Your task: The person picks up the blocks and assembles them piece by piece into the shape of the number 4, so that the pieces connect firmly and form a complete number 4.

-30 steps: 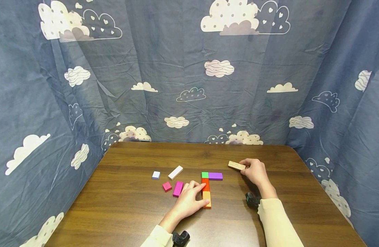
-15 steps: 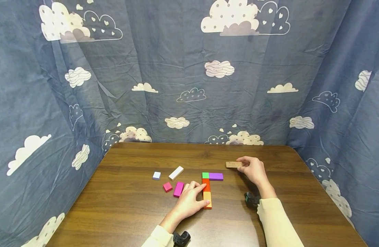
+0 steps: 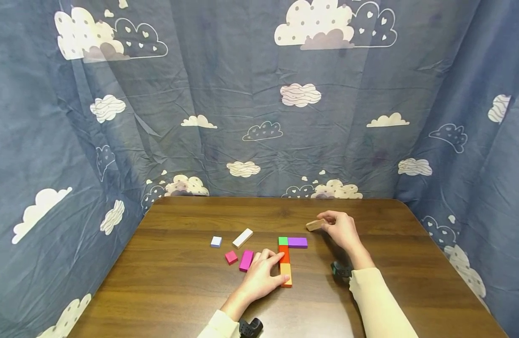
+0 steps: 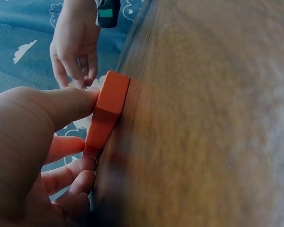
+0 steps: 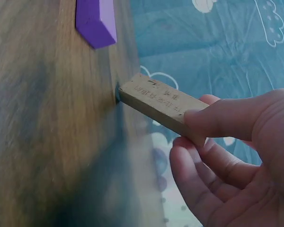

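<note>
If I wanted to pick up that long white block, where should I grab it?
Probably around its middle, pinching the two long sides from straight above: the white block is narrow and lies flat, slanted on the table, with no other block touching its long sides.

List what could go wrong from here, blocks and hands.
1. The right hand pinches the wooden block near one end, so it could twist or slip.

2. The left hand touches the red block and the orange block; a sideways push might skew their line with the green block.

3. The magenta block lies right by the left hand's fingers and may get nudged if that hand shifts.
</note>
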The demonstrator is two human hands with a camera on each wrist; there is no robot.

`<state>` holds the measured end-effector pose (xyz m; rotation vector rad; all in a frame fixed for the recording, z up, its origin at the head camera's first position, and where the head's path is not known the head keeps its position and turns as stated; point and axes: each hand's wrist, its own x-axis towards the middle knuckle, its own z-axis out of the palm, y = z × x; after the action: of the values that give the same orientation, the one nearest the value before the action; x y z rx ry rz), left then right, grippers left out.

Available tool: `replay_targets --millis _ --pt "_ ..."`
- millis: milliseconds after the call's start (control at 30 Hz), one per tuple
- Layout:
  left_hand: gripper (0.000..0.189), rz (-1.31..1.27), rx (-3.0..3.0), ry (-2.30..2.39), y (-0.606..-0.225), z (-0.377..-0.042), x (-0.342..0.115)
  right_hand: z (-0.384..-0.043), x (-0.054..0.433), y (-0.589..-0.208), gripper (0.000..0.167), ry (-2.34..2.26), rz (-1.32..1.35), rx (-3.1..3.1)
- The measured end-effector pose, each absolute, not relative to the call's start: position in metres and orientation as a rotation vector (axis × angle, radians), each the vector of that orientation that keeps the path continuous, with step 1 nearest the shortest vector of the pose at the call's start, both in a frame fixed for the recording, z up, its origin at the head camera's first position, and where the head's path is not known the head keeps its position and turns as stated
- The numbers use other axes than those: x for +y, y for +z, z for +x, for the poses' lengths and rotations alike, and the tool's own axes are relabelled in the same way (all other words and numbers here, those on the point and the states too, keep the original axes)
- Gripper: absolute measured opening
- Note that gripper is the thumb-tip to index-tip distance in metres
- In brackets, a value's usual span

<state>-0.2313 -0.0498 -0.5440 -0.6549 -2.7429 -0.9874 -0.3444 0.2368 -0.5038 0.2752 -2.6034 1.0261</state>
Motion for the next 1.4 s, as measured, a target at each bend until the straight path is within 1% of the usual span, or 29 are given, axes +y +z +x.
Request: replay_targets --millis 333,733,1133,1400 --pt "0.065 -0.662 -2.732 -0.971 -0.543 -0.234 -0.049 -0.351 0.218 -0.492 0.025 0.991 0.373 -2.618" --pt "0.065 -0.654 -2.737 -0.946 -0.541 -0.236 -0.050 -0.365 0.193 -0.481 0.029 0.901 0.536 -2.569" --pt "0.064 -0.654 -2.744 -0.951 -0.541 -0.232 -0.051 -0.376 0.171 -0.473 0.032 0.971 0.594 -2.592" --pt "0.063 -0.653 -2.742 -0.946 -0.544 -0.232 -0.050 -0.382 0.162 -0.472 0.026 1.052 0.610 -2.605"
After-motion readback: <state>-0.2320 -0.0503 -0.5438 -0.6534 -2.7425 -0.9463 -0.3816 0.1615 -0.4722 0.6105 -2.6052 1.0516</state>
